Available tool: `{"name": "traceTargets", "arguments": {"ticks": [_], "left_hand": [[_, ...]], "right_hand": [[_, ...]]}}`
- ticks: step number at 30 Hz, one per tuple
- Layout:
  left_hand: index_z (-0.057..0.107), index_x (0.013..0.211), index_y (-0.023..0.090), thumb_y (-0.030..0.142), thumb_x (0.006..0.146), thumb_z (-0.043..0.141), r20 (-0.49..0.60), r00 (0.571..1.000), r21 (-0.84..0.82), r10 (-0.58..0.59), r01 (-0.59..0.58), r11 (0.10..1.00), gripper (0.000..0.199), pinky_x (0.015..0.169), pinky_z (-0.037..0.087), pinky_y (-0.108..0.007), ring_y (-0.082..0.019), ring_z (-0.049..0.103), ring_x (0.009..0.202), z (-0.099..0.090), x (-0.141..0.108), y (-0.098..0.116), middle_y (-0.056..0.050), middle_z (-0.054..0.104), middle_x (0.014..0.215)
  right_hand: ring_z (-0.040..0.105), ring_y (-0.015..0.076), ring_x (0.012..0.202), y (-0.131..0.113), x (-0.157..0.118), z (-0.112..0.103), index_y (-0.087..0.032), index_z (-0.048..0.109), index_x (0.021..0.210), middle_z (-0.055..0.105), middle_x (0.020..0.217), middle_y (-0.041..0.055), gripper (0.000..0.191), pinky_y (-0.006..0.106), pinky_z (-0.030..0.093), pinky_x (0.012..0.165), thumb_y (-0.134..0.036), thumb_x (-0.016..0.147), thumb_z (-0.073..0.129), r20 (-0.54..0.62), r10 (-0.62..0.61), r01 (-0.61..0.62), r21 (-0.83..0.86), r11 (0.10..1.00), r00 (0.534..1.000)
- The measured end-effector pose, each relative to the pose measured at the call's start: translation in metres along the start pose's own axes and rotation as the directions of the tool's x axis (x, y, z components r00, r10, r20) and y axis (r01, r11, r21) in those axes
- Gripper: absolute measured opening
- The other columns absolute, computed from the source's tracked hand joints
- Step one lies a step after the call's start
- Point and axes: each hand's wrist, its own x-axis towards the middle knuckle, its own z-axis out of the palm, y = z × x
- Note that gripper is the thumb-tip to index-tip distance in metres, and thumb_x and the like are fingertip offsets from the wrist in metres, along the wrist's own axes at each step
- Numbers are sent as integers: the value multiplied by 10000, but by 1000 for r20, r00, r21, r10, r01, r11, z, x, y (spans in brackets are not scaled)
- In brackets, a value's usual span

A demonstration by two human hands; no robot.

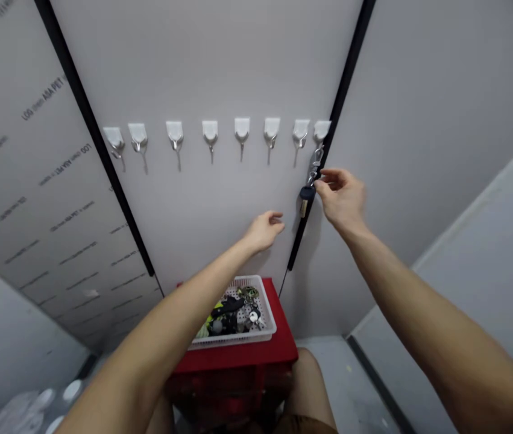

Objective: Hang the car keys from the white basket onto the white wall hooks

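Note:
A key set with a metal chain and a black-headed key [307, 194] hangs from the rightmost white hook [322, 130] on the wall panel. My right hand [341, 196] is beside the chain, thumb and index finger apart at its lower part; whether they touch it is hard to tell. Lower and to the left, my left hand [265, 231] is in front of the panel with its fingers curled and a gap between thumb and fingertips, holding nothing. Several other white hooks [210, 130] run in a row to the left, with nothing on them.
A white plastic basket [270, 322] holding keys and keychains [229, 307] sits on a red stool [286, 343] below my hands. Black strips [97, 144] edge the panel on both sides. White containers [72, 390] are at the lower left.

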Motion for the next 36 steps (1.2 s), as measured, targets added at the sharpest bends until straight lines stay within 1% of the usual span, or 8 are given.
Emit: {"name": "traceTargets", "arguments": {"ticks": [3, 6, 8, 10, 18, 22, 28, 36], "left_hand": [[507, 904, 76, 145, 650, 436, 22, 994, 58, -111, 110, 992, 273, 747, 382, -234, -123, 506, 814, -16, -43, -47, -106, 556, 921], [519, 868, 89, 159, 661, 415, -4, 974, 184, -228, 225, 957, 243, 734, 387, -242, -129, 512, 798, -28, -84, -91, -96, 569, 885], [520, 861, 112, 170, 660, 415, -17, 965, 288, -263, 256, 923, 234, 730, 385, -248, -131, 515, 783, -33, -105, -113, -75, 577, 857], [522, 854, 134, 175, 653, 423, -12, 964, 392, -265, 248, 886, 227, 737, 376, -251, -135, 509, 792, -34, -121, -126, -57, 578, 849], [523, 844, 174, 200, 668, 404, 45, 983, 605, -180, 116, 788, 215, 758, 341, -247, -148, 470, 831, -30, -145, -129, -40, 547, 857], [521, 832, 179, 206, 677, 387, 38, 985, 614, -170, 112, 782, 207, 749, 341, -252, -149, 464, 829, -30, -146, -129, -40, 543, 859], [519, 808, 189, 207, 688, 363, 22, 988, 594, -152, 109, 797, 198, 743, 343, -243, -136, 463, 824, -30, -149, -131, -25, 544, 853], [522, 813, 183, 207, 690, 358, 18, 987, 592, -159, 117, 797, 207, 747, 340, -247, -140, 463, 825, -30, -150, -129, -28, 545, 855]], "right_hand": [[494, 95, 586, 2, -59, 10, -143, 540, 789, 569, 698, 23, 188, 231, 396, 583, -196, 632, 451, 279, -61, 72, -30, 997, 958], [506, 108, 618, 8, -124, 29, -153, 566, 751, 589, 717, 40, 171, 219, 385, 595, -180, 659, 426, 734, -51, 159, -78, 984, 677], [508, 132, 675, 12, -158, 43, -159, 573, 752, 593, 737, 53, 175, 230, 369, 618, -174, 665, 422, 872, -11, 257, -132, 957, 489], [495, 166, 745, 14, -178, 55, -166, 574, 748, 592, 760, 62, 172, 259, 347, 649, -162, 658, 427, 919, 36, 366, -192, 910, 394], [447, 213, 841, 12, -192, 81, -177, 534, 840, 565, 854, 76, 207, 332, 280, 695, -250, 697, 403, 913, 127, 495, -323, 806, 389], [446, 223, 858, 11, -191, 86, -167, 555, 804, 546, 885, 99, 209, 349, 264, 703, -241, 706, 386, 925, 170, 518, -335, 787, 340], [456, 203, 829, 15, -185, 80, -159, 564, 737, 565, 814, 88, 209, 355, 242, 719, -117, 684, 367, 941, 150, 539, -300, 787, 304], [415, 203, 855, 17, -191, 65, -186, 538, 818, 532, 841, 65, 209, 370, 205, 763, -208, 620, 473, 964, 74, 536, -205, 819, 255]]}}
